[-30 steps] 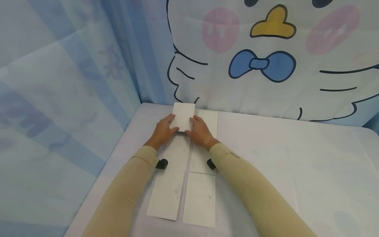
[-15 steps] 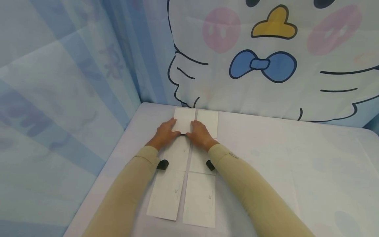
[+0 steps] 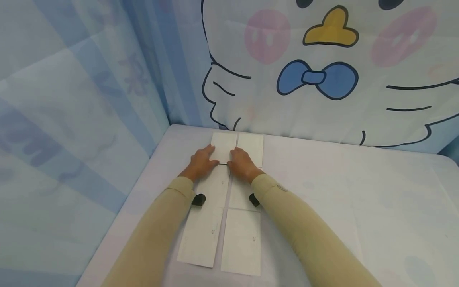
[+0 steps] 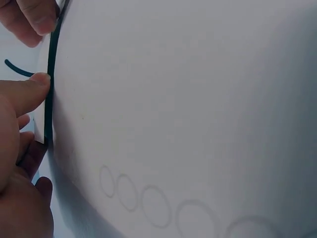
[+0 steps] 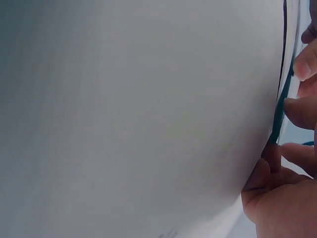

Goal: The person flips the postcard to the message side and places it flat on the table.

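Note:
A white rectangular card (image 3: 224,145) lies at the far end of the left column of cards. My left hand (image 3: 202,162) grips its left side near the front corner, and my right hand (image 3: 244,164) holds the opposite side. In the left wrist view, the left thumb (image 4: 37,84) presses at the card's dark green edge, with fingers curled beside and below it. The right wrist view has the right thumb (image 5: 299,111) at the same dark edge, fingers bent around the corner. A nearer white card (image 3: 213,185) lies just in front, partly covered by the left arm.
Beside it runs a right column: a far card (image 3: 252,149), a middle card (image 3: 244,195) partly under the right arm, and a front card (image 3: 241,243). Another card (image 3: 201,237) ends the left column. Printed curtains (image 3: 312,111) rise behind and left of the white table (image 3: 351,207).
The far left card has come down and slightly toward me, from raised and tilted to level with its neighbour. Both hands lowered with it, keeping their hold.

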Available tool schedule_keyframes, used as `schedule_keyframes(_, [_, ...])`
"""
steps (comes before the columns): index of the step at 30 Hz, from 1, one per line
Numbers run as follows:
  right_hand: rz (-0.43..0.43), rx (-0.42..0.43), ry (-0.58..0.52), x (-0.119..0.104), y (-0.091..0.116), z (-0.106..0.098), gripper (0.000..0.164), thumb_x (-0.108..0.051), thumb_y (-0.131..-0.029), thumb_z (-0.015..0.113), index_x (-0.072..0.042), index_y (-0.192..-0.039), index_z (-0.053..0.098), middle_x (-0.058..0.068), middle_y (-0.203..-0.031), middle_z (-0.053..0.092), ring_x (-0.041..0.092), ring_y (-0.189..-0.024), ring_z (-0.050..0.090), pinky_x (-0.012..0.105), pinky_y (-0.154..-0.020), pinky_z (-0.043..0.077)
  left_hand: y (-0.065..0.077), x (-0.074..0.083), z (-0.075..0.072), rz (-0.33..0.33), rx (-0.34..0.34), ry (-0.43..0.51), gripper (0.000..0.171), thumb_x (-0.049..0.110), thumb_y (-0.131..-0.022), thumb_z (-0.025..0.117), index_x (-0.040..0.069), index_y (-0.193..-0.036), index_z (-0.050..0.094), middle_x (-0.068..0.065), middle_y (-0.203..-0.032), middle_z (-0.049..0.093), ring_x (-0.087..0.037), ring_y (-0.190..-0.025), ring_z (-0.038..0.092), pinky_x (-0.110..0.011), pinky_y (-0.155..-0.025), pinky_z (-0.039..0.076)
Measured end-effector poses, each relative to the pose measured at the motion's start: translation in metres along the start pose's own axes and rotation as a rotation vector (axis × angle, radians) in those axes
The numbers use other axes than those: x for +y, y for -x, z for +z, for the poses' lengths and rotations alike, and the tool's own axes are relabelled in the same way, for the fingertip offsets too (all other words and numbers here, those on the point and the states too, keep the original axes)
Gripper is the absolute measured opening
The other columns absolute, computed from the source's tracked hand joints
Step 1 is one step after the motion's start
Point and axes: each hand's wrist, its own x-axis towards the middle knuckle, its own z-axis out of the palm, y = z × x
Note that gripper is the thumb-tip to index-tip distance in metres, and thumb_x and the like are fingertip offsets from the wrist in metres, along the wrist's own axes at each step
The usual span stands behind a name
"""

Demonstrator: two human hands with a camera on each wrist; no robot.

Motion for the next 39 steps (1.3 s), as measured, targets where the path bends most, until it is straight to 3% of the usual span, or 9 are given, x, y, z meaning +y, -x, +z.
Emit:
schedule_keyframes(5, [0.009, -0.018, 0.03, 0.0, -0.0007, 0.0002, 0.049, -0.016, -0.104, 0.049, 0.006, -0.148, 0.04, 0.021, -0.156, 0.036, 0.031, -0.148, 0.026, 0.041, -0.119, 0.018, -0.0003, 0.0015, 0.001, -0.041, -0.02, -0.004, 0.066, 0.024, -0.098, 0.064, 0.005, -0.154, 0.036, -0.013, -0.162, 0.025, -0.034, -0.148, 0.024, -0.055, -0.117, 0.018])
schedule_keyframes(12, [-0.006, -0.028, 0.079, 0.0007, -0.0023, 0.0014, 0.047, -0.015, -0.105, 0.046, 0.007, -0.146, 0.042, 0.022, -0.155, 0.036, 0.033, -0.147, 0.029, 0.042, -0.118, 0.021, 0.0001, 0.0027, -0.0003, -0.044, -0.021, -0.021, 0.063, 0.025, -0.099, 0.064, 0.005, -0.153, 0.038, -0.013, -0.162, 0.026, -0.036, -0.147, 0.025, -0.057, -0.116, 0.019])
schedule_keyframes(19, [-0.025, -0.035, 0.148, 0.001, -0.0027, 0.0011, 0.044, -0.015, -0.106, 0.046, 0.007, -0.143, 0.046, 0.023, -0.153, 0.039, 0.034, -0.145, 0.031, 0.043, -0.117, 0.023, 0.0003, 0.0061, -0.0014, -0.056, -0.014, 0.025, 0.044, 0.021, -0.098, 0.065, 0.008, -0.14, 0.058, -0.014, -0.162, 0.026, -0.036, -0.148, 0.024, -0.059, -0.115, 0.019])
schedule_keyframes(26, [-0.073, -0.03, 0.196, 0.0007, -0.0027, 0.0003, 0.041, -0.013, -0.105, 0.047, 0.01, -0.139, 0.049, 0.025, -0.149, 0.043, 0.035, -0.144, 0.032, 0.043, -0.117, 0.024, -0.0009, 0.0068, -0.001, -0.056, -0.014, -0.022, 0.038, 0.02, -0.1, 0.062, 0.008, -0.136, 0.062, -0.016, -0.163, 0.024, -0.04, -0.146, 0.025, -0.061, -0.114, 0.022])
schedule_keyframes(39, [-0.067, -0.04, 0.174, -0.0001, -0.0008, -0.0013, 0.041, -0.013, -0.105, 0.044, 0.009, -0.139, 0.05, 0.027, -0.152, 0.039, 0.038, -0.144, 0.032, 0.045, -0.116, 0.025, -0.0016, 0.0082, 0.0005, -0.08, -0.034, -0.069, 0.036, 0.02, -0.102, 0.058, 0.011, -0.137, 0.062, -0.015, -0.163, 0.025, -0.042, -0.145, 0.025, -0.061, -0.113, 0.024])
